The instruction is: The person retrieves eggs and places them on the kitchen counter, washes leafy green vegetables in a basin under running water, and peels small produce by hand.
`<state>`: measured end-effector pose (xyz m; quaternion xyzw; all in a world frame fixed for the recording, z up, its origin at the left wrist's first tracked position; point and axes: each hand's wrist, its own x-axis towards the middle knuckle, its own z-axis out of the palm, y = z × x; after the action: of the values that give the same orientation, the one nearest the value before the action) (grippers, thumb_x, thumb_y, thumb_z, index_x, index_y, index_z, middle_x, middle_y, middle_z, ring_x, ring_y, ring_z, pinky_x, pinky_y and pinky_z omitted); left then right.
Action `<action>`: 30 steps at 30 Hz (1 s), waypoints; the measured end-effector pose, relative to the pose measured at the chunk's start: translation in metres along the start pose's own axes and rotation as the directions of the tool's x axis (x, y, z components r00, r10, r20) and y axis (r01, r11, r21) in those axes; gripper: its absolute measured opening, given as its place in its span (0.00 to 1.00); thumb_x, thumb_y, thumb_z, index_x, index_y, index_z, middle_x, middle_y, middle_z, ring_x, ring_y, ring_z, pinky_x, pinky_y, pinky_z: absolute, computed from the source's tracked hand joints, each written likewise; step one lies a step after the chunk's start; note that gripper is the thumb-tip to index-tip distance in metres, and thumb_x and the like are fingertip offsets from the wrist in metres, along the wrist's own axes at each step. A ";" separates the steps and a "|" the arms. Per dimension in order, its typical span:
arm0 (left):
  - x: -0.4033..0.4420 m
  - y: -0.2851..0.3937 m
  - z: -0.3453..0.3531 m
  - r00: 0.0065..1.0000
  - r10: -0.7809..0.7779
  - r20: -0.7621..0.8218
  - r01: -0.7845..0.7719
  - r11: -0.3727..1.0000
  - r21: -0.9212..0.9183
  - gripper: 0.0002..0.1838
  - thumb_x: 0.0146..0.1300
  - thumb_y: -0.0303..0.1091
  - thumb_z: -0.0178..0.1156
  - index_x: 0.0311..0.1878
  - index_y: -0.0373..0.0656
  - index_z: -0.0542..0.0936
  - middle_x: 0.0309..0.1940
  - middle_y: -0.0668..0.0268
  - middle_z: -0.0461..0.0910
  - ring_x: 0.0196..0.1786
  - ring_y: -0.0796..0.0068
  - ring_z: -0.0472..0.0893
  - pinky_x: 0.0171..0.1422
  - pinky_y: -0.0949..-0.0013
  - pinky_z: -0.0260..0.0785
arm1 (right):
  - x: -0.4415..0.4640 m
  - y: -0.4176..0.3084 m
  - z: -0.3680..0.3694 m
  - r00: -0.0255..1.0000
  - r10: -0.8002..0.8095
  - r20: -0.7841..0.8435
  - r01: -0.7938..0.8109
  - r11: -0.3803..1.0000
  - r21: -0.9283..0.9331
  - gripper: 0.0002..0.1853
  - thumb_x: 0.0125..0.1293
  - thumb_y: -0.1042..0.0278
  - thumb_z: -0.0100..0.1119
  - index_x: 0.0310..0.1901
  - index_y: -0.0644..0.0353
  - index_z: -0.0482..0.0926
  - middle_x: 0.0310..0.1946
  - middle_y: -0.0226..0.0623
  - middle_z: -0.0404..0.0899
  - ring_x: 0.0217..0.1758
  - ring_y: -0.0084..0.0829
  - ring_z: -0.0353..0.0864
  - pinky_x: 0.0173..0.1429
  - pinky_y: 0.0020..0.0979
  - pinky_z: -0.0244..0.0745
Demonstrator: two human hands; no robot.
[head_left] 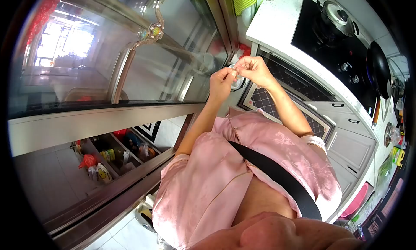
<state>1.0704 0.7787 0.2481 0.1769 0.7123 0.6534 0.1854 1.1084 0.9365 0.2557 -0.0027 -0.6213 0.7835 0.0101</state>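
My left hand (222,81) and my right hand (255,71) meet fingertip to fingertip in front of me, at the far end of my stretched arms. Both are closed in a pinch. Whatever sits between the fingers is too small and pale to make out. Just beneath them shows part of a round, whitish vessel (238,84) with a dark curved edge, mostly covered by my hands. A red item (245,49) lies low behind my right hand, partly hidden.
A glass door (182,37) with a metal handle (123,70) stands at left. On the right, a white counter (277,26) carries a black cooktop (323,55), a lidded pot (338,19) and a frying pan (378,70). A patterned mat (266,100) covers floor beyond me.
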 end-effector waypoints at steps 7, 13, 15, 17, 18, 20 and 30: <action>-0.003 0.012 0.008 1.000 0.019 -0.024 -0.019 1.000 0.008 0.08 0.61 0.27 0.52 0.33 0.33 0.78 0.24 0.70 0.77 0.27 0.85 0.73 0.33 0.80 0.64 | -0.009 -0.007 0.004 0.997 -0.047 -0.055 0.045 0.998 -0.032 0.04 0.58 0.78 0.57 0.34 0.68 0.78 0.26 0.28 0.78 0.28 0.13 0.74 0.33 0.16 0.69; -0.007 0.015 0.008 0.996 0.094 0.008 -0.094 0.984 0.149 0.07 0.61 0.27 0.51 0.34 0.34 0.78 0.23 0.71 0.76 0.28 0.86 0.73 0.32 0.80 0.64 | -0.016 -0.009 0.013 0.977 -0.142 -0.159 0.100 0.964 -0.246 0.02 0.55 0.77 0.58 0.30 0.66 0.77 0.19 0.19 0.70 0.23 0.09 0.65 0.26 0.14 0.62; -0.008 0.015 0.007 0.995 0.092 0.023 -0.095 0.983 0.158 0.07 0.61 0.27 0.51 0.34 0.34 0.78 0.23 0.71 0.76 0.27 0.86 0.73 0.32 0.80 0.64 | -0.020 -0.012 0.014 0.979 -0.158 -0.131 0.098 0.920 -0.379 0.02 0.55 0.77 0.58 0.31 0.66 0.77 0.20 0.20 0.72 0.24 0.09 0.67 0.28 0.15 0.64; -0.010 0.015 0.005 0.996 0.087 0.037 -0.092 0.981 0.168 0.07 0.61 0.27 0.51 0.34 0.35 0.78 0.22 0.71 0.76 0.27 0.86 0.73 0.32 0.80 0.64 | -0.018 -0.002 0.011 0.982 -0.139 -0.124 0.105 0.962 -0.251 0.03 0.55 0.77 0.58 0.31 0.67 0.77 0.22 0.22 0.73 0.25 0.10 0.69 0.29 0.15 0.66; -0.011 0.013 0.005 0.997 0.063 0.047 -0.070 0.987 0.145 0.08 0.61 0.28 0.51 0.34 0.35 0.78 0.22 0.71 0.76 0.26 0.86 0.73 0.32 0.80 0.64 | -0.017 0.000 0.011 0.987 -0.122 -0.109 0.108 0.987 -0.120 0.03 0.56 0.77 0.58 0.32 0.67 0.77 0.23 0.24 0.75 0.26 0.11 0.71 0.31 0.16 0.68; -0.010 0.012 0.003 0.997 0.042 0.060 -0.049 0.991 0.123 0.08 0.61 0.28 0.51 0.34 0.35 0.78 0.22 0.71 0.76 0.26 0.86 0.73 0.32 0.80 0.65 | -0.018 -0.002 0.009 0.993 -0.091 -0.080 0.088 0.995 -0.044 0.04 0.57 0.76 0.58 0.32 0.68 0.77 0.24 0.27 0.77 0.28 0.13 0.73 0.32 0.16 0.69; -0.011 0.024 -0.012 0.976 0.119 0.180 -0.162 0.955 0.250 0.08 0.61 0.28 0.51 0.31 0.35 0.77 0.22 0.67 0.77 0.27 0.82 0.74 0.33 0.77 0.67 | -0.016 -0.011 0.008 1.000 0.010 0.026 -0.009 1.000 -0.029 0.05 0.59 0.74 0.58 0.32 0.68 0.78 0.26 0.33 0.80 0.29 0.15 0.77 0.34 0.16 0.70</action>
<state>1.0740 0.7652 0.2736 0.3032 0.7606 0.5480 0.1709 1.1244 0.9314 0.2683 0.0045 -0.6328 0.7743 -0.0020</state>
